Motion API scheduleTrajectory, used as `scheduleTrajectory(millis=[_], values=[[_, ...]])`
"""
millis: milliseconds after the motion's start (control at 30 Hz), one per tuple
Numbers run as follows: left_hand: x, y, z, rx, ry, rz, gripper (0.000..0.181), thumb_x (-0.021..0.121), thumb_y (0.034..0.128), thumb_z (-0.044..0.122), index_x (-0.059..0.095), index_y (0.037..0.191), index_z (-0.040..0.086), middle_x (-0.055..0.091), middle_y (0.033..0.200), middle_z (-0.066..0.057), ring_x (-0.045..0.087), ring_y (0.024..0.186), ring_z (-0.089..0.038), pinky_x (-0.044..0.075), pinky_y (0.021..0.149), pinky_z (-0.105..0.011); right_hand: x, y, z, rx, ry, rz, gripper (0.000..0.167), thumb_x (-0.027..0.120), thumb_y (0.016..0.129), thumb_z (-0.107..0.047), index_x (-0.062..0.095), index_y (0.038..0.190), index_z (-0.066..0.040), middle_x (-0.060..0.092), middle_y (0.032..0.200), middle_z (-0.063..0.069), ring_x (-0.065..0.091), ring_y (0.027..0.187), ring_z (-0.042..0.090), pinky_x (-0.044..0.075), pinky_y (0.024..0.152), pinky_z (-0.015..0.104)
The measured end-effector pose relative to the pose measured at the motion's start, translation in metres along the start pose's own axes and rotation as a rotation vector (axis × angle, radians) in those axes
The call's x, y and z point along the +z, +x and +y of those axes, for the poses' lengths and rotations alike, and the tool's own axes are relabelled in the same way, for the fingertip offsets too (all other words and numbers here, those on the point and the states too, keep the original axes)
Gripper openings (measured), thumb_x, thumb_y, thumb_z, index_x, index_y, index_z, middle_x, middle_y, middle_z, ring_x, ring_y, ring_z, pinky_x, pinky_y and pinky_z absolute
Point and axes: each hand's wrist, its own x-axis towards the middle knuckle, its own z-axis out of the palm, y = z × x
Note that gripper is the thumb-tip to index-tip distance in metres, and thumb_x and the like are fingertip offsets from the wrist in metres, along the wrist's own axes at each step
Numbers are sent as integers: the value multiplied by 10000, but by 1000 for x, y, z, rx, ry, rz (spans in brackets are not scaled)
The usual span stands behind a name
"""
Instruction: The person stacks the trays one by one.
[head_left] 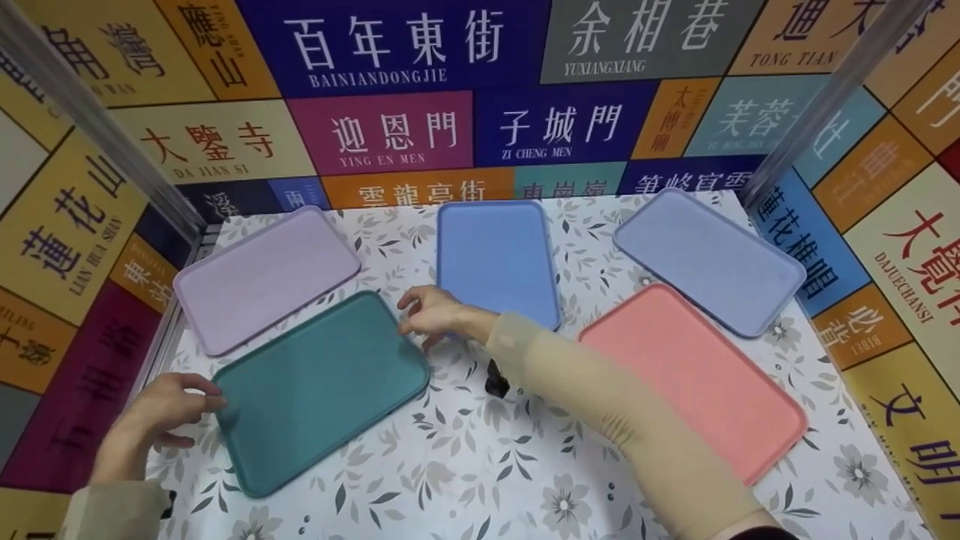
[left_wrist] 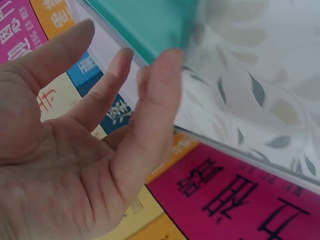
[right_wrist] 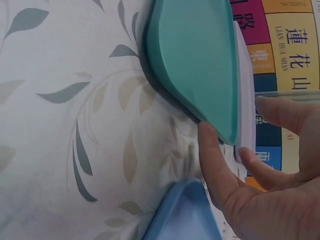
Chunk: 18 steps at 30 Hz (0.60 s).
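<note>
A dark green tray (head_left: 322,390) lies at a slant on the patterned cloth. My left hand (head_left: 161,412) is at its left short edge, fingertips at or very near the rim; in the left wrist view that hand (left_wrist: 100,130) shows spread, loosely bent fingers beside the tray's corner (left_wrist: 150,25). At the opposite short edge is my right hand (head_left: 433,313), over the near part of a blue tray (head_left: 495,255). The right wrist view shows this hand (right_wrist: 265,185) with parted fingers, one fingertip close to the green tray's rim (right_wrist: 195,75). Whether either hand touches it, I cannot tell.
Behind the green tray lies a lilac tray (head_left: 270,277). A pink tray (head_left: 697,382) is at the right, partly under my right sleeve, and a periwinkle tray (head_left: 709,259) lies behind it. Panels with printed characters (head_left: 382,135) wall the table on three sides.
</note>
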Motion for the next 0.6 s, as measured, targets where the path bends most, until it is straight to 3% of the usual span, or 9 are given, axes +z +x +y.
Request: scheduleTrajectory(millis=[67, 167, 300, 400, 600], values=[[1, -1, -6, -21, -11, -35, 539, 710, 1080, 287, 612, 1429, -113, 546, 1472, -467, 665, 1266, -547, 708, 829, -480, 5, 2, 0, 15, 20, -9, 565, 824, 989, -138, 618, 1508, -50, 659, 1450, 179, 715, 1154, 294, 710, 912, 478], [3, 2, -16, -27, -62, -70, 581, 698, 1097, 293, 584, 1487, -122, 613, 1457, -422, 736, 1205, -460, 713, 855, -481, 10, 5, 0, 25, 30, -7, 573, 824, 991, -141, 620, 1519, -55, 687, 1467, 172, 709, 1147, 266, 700, 950, 499], [6, 7, -29, -29, -202, -99, 603, 667, 1119, 258, 520, 1544, -143, 788, 1281, -207, 776, 1092, -226, 715, 883, -469, 16, 8, 0, 12, -22, 6, 585, 840, 983, -155, 642, 1526, -64, 699, 1479, 161, 710, 1191, 233, 688, 994, 474], [7, 9, -35, -31, -293, -118, 636, 654, 1131, 247, 464, 1599, -139, 800, 1275, -97, 772, 1084, -178, 713, 912, -467, 19, 10, 1, 0, -42, 22, 576, 862, 967, -157, 670, 1500, -56, 706, 1441, 160, 694, 1186, 215, 683, 1000, 455], [7, 11, -43, -26, -395, -147, 679, 666, 1134, 247, 412, 1660, -98, 725, 1455, -183, 766, 1173, -204, 705, 953, -481, 22, 14, 4, -20, -39, 35, 564, 889, 919, -85, 705, 1450, -39, 732, 1392, 174, 679, 1116, 193, 690, 911, 402]])
